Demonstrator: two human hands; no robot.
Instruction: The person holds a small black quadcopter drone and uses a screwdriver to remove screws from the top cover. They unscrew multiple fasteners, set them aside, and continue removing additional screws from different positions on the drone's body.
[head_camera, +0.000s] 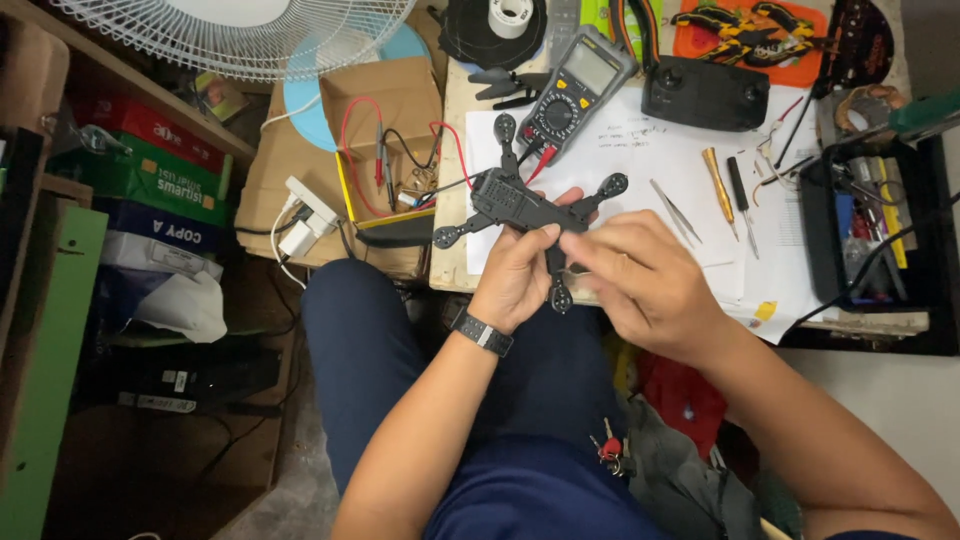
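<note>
A black drone frame (512, 202) with four arms is held over the edge of a white work table (770, 300). My left hand (518, 275), with a dark band on its wrist, grips the frame from below at its middle. My right hand (640, 275) rests against the frame's right side, fingertips pinching at its rear part; what they touch is hidden. White paper sheets (640, 150) lie under the frame.
A multimeter (575, 88) with red and black leads, a black remote controller (705, 92), tweezers (675, 210) and two screwdrivers (730, 190) lie on the table. An open cardboard box (390, 110), a white power strip (305, 215) and a fan (240, 35) are left. A tool tray (870, 230) stands right.
</note>
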